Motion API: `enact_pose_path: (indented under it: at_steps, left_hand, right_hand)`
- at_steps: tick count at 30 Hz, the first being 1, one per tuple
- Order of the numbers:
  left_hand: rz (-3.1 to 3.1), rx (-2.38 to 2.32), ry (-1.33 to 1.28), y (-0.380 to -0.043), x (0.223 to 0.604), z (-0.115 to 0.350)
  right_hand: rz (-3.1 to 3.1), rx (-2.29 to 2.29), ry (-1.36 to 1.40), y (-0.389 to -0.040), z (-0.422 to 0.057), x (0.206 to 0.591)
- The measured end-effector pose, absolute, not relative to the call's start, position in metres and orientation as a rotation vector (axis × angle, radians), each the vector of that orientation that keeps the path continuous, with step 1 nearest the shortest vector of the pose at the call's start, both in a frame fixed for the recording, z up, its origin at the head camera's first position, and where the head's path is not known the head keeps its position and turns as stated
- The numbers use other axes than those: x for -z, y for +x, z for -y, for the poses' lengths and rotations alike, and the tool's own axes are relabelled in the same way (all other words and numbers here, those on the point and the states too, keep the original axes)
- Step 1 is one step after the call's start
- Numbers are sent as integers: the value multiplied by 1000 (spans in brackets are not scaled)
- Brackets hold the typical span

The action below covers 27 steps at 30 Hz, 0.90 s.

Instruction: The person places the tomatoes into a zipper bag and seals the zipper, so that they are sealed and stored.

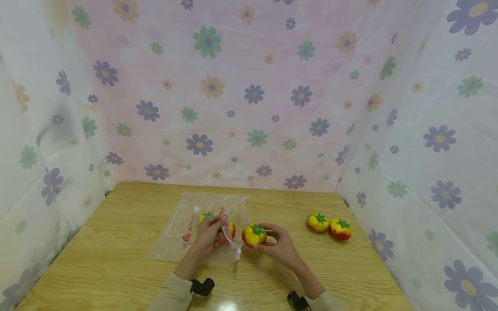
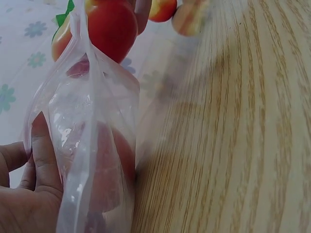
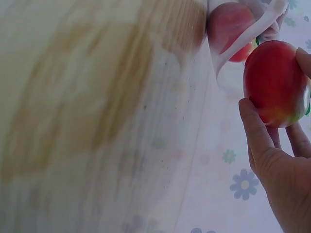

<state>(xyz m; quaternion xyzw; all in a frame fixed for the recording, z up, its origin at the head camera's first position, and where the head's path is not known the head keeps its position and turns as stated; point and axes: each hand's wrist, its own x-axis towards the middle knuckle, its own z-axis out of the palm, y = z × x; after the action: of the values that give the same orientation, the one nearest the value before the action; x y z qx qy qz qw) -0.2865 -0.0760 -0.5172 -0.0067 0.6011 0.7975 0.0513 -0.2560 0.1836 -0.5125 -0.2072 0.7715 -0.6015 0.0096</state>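
Note:
A clear zip bag (image 1: 177,242) with a pinkish zip edge and red print lies on the table. My left hand (image 1: 209,233) pinches the bag's mouth edge, and its fingers show against the film in the left wrist view. Inside the bag are red-yellow fruits, one fruit (image 1: 206,215) showing a green leafy top; the hand partly hides them. My right hand (image 1: 281,247) grips another red-yellow fruit (image 1: 253,236) between thumb and fingers, just right of the bag's mouth. The right wrist view shows the held fruit's red underside (image 3: 272,82) beside the bag.
Two more such fruits, one fruit (image 1: 317,222) and a redder fruit (image 1: 340,229), sit side by side on the right of the wooden table (image 1: 128,216). Flower-patterned cloth (image 1: 233,86) stands behind the table and along both sides.

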Motion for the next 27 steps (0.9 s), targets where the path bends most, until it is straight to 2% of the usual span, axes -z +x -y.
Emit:
enact_pose_path:
  at_steps: [27]
  left_hand:
    - [-1826,-2419,-20,-288,517,72]
  right_hand:
    - [-2401,1800,-629,-268,-159,509]
